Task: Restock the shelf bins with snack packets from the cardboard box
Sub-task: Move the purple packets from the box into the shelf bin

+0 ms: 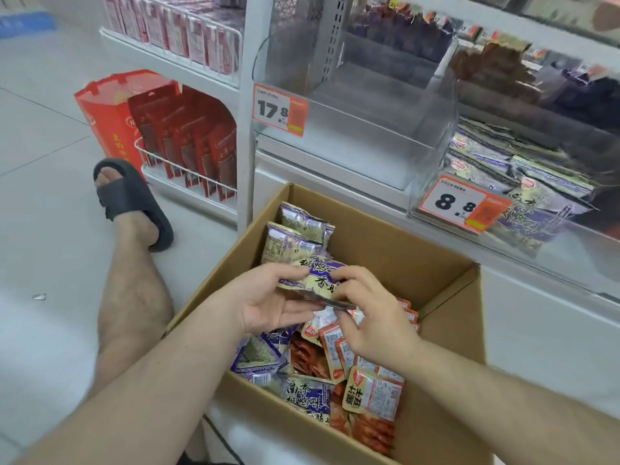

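An open cardboard box stands on the floor before the shelf, holding several purple-and-cream and orange snack packets. Over the box, a purple-and-cream packet is held between both hands. My left hand grips its left end, thumb on top and fingers underneath. My right hand pinches its right end. Above the box, a clear shelf bin tagged 17.8 holds nothing. To its right, a bin tagged 8.8 is filled with matching purple packets.
A wire rack with red packets and a red carton stand at the left. My bare leg with a black sandal stretches along the box's left side. Upper bins hold dark snacks. A small scrap lies on the pale floor.
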Action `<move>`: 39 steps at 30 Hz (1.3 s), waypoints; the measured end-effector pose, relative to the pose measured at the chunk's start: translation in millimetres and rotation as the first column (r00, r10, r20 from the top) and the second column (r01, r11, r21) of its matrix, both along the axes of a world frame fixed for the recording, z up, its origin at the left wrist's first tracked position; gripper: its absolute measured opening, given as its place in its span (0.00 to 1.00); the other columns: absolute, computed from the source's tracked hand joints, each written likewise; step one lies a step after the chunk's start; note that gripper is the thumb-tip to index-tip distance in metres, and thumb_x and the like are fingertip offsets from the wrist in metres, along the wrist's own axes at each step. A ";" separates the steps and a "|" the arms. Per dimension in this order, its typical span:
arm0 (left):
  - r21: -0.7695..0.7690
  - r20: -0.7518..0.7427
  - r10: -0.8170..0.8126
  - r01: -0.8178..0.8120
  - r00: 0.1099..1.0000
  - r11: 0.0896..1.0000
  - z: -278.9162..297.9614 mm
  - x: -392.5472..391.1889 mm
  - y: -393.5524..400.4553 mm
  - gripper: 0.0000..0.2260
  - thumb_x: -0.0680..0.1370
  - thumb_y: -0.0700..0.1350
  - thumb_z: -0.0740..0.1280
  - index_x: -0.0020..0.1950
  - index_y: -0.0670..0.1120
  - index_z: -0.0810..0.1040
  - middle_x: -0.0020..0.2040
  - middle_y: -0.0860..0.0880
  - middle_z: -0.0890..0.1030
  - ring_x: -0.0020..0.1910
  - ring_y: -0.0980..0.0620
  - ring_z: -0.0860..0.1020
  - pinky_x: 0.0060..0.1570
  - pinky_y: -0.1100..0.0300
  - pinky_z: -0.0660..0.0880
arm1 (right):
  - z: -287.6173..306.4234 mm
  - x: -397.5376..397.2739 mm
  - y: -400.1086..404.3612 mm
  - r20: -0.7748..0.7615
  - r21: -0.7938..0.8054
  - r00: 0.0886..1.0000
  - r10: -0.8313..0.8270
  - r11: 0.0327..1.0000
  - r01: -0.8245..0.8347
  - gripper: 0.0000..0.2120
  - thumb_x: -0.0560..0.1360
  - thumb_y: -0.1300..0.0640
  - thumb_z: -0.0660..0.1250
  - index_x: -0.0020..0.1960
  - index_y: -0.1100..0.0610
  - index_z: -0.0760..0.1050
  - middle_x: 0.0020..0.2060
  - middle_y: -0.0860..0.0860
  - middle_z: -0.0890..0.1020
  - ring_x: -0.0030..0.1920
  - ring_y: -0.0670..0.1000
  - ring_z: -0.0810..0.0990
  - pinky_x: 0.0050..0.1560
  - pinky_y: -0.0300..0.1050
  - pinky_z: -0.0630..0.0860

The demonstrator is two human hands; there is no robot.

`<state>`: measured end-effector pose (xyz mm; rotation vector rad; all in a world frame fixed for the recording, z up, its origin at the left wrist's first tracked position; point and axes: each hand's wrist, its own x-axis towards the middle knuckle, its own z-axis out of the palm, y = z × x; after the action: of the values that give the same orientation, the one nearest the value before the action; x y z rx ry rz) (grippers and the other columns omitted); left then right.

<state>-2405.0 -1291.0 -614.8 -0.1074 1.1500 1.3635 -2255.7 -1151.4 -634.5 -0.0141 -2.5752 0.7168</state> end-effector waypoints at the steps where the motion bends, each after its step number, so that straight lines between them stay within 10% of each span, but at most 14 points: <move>1: -0.035 -0.047 0.034 -0.035 0.998 0.999 -5.3 -0.9 -0.6 0.11 0.79 0.41 0.66 0.61 0.42 0.77 0.54 0.41 0.84 0.46 0.43 0.84 0.35 0.56 0.83 | -6.4 3.7 2.1 0.083 -0.050 0.995 -0.059 0.997 0.063 0.21 0.66 0.67 0.67 0.57 0.55 0.70 0.62 0.53 0.71 0.58 0.48 0.72 0.56 0.33 0.71; 3: -0.075 -0.141 0.095 -0.107 0.985 0.991 -14.4 -5.0 -0.9 0.15 0.79 0.34 0.65 0.65 0.42 0.74 0.62 0.41 0.80 0.51 0.44 0.82 0.37 0.55 0.82 | -20.6 6.4 7.2 0.371 -0.133 0.891 -0.262 0.934 0.331 0.28 0.66 0.66 0.66 0.64 0.55 0.68 0.62 0.49 0.67 0.57 0.50 0.72 0.53 0.38 0.73; 6: -0.069 -0.239 0.136 -0.157 0.961 0.985 -19.9 -5.6 -3.4 0.25 0.78 0.31 0.66 0.73 0.44 0.67 0.63 0.41 0.78 0.54 0.43 0.82 0.44 0.52 0.82 | -51.4 3.7 11.7 0.888 -0.018 0.379 -0.260 0.804 0.594 0.21 0.73 0.62 0.65 0.65 0.61 0.68 0.52 0.54 0.75 0.48 0.54 0.78 0.39 0.45 0.76; 8: -0.061 -0.273 0.156 -0.179 0.949 0.982 -23.9 -5.3 -4.1 0.29 0.78 0.31 0.67 0.76 0.47 0.64 0.66 0.42 0.77 0.56 0.42 0.81 0.44 0.52 0.82 | -75.5 3.0 1.3 0.992 -0.048 0.118 -0.048 0.719 0.693 0.18 0.77 0.56 0.66 0.63 0.63 0.68 0.43 0.56 0.78 0.37 0.53 0.80 0.33 0.45 0.74; 12: -0.037 -0.306 0.187 -0.208 0.934 0.977 -31.1 -7.5 -6.2 0.25 0.78 0.31 0.66 0.72 0.48 0.68 0.61 0.42 0.81 0.53 0.45 0.83 0.45 0.51 0.82 | -122.3 4.6 -21.4 0.993 -0.042 -0.039 0.110 0.650 0.759 0.32 0.78 0.43 0.66 0.72 0.62 0.63 0.54 0.60 0.79 0.45 0.56 0.82 0.49 0.51 0.80; 18: -0.031 -0.340 0.187 -0.210 0.922 0.977 -33.9 -9.4 -2.6 0.24 0.78 0.32 0.66 0.72 0.47 0.68 0.57 0.44 0.83 0.51 0.47 0.84 0.45 0.52 0.81 | -134.3 -5.8 -26.5 0.992 -0.055 -0.014 0.127 0.523 0.850 0.34 0.78 0.52 0.69 0.76 0.62 0.57 0.66 0.59 0.70 0.31 0.49 0.66 0.33 0.42 0.67; 23: 0.038 -0.365 0.216 -0.217 0.906 0.975 -28.9 -7.5 -1.8 0.23 0.78 0.32 0.66 0.71 0.46 0.70 0.55 0.45 0.85 0.51 0.47 0.85 0.50 0.50 0.81 | -109.6 0.2 3.2 0.986 -0.157 0.109 0.126 0.475 0.866 0.21 0.77 0.59 0.70 0.66 0.59 0.67 0.64 0.56 0.70 0.57 0.55 0.70 0.67 0.51 0.70; 27: 0.083 -0.417 0.315 -0.309 0.853 0.947 -18.7 2.7 -0.6 0.15 0.79 0.32 0.65 0.56 0.51 0.76 0.47 0.49 0.86 0.46 0.49 0.85 0.49 0.51 0.80 | -21.3 12.3 45.8 0.959 -0.242 0.280 -0.035 0.408 0.880 0.22 0.77 0.62 0.70 0.68 0.67 0.69 0.66 0.60 0.76 0.64 0.59 0.75 0.67 0.53 0.72; 34: 0.146 -0.402 0.328 -0.294 0.855 0.945 -7.9 41.5 18.4 0.28 0.79 0.34 0.67 0.76 0.48 0.64 0.65 0.43 0.77 0.53 0.46 0.82 0.47 0.50 0.82 | 97.2 45.9 34.7 0.568 -0.822 0.819 -0.075 -0.017 0.569 0.10 0.78 0.65 0.63 0.58 0.62 0.77 0.48 0.61 0.85 0.43 0.57 0.86 0.44 0.53 0.80; 39: 0.245 -0.356 0.247 -0.165 0.901 0.955 9.5 73.3 35.0 0.17 0.80 0.30 0.62 0.66 0.45 0.73 0.55 0.44 0.84 0.49 0.41 0.84 0.53 0.42 0.80 | 89.6 41.2 22.8 0.485 -0.873 0.869 -0.102 -0.001 0.487 0.14 0.76 0.67 0.67 0.62 0.61 0.75 0.56 0.61 0.83 0.62 0.63 0.79 0.67 0.62 0.71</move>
<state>-2331.7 -1256.0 -605.4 0.2055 1.3370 1.7412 -2214.4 -1128.6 -544.9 -1.1876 -1.5104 2.2827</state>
